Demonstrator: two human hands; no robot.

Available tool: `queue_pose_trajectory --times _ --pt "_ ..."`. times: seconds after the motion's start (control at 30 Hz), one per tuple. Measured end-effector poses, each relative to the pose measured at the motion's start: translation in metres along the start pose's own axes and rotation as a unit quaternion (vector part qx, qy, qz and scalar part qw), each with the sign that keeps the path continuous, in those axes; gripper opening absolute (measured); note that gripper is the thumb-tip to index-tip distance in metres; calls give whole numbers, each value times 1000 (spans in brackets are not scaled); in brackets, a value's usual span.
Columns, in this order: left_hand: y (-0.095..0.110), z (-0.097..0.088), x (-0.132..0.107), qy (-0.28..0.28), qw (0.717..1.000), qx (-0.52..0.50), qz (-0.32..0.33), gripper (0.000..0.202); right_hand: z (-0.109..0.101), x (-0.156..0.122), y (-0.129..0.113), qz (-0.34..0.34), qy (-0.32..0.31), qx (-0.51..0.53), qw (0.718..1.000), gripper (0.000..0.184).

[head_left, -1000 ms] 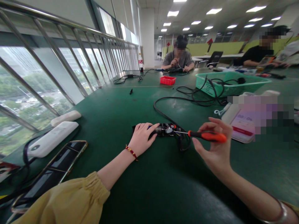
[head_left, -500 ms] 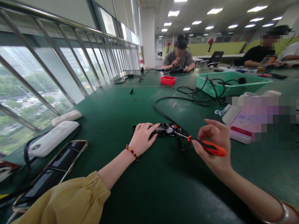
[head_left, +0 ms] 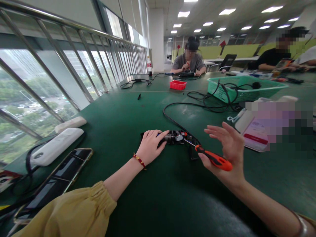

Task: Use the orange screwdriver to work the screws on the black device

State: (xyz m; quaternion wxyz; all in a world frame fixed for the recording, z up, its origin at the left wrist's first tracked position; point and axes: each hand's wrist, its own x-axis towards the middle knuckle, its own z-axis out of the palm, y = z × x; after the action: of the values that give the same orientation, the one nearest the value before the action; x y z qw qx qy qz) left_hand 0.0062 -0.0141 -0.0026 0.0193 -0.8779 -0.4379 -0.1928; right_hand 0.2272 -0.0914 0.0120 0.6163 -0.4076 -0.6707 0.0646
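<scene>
Your left hand (head_left: 151, 147) is bent over the left end of the opened black device (head_left: 175, 138), holding it down on the green table (head_left: 153, 191). The device lies in front of you between your 2 hands, with its inner parts bare towards the right. Your right hand (head_left: 225, 158) is spread wide — the fingers stand off the orange-and-black screwdriver (head_left: 214, 158), whose handle lies along the thumb. The shaft slants to the device's right part; whether its tip touches is too small to tell. A black cable (head_left: 163, 112) curves from near the device's right end towards the green plastic basket (head_left: 256, 94). Farther off stands 1 small red basket (head_left: 177, 85), and a smartphone (head_left: 55, 184) lies beside your left arm. At the far side sits a co-worker in a grey shirt (head_left: 178, 62) — a thin tool in hand.
</scene>
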Motion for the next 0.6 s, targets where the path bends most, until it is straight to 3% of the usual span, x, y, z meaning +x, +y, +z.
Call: queue_pose_trajectory --times 0.13,0.33,0.5,0.6 --pt "1 -1 0 -2 1000 4 -3 40 -3 -2 -1 36 -26 -6 999 67" --pt "2 -2 0 -3 1000 -1 -8 40 -4 -3 -7 146 -29 -25 988 20" --pt "1 -1 0 -2 1000 2 -4 40 -1 -2 -2 78 31 12 996 48" --pt "1 -1 0 -2 1000 1 -4 40 -1 -3 3 71 42 3 997 46"
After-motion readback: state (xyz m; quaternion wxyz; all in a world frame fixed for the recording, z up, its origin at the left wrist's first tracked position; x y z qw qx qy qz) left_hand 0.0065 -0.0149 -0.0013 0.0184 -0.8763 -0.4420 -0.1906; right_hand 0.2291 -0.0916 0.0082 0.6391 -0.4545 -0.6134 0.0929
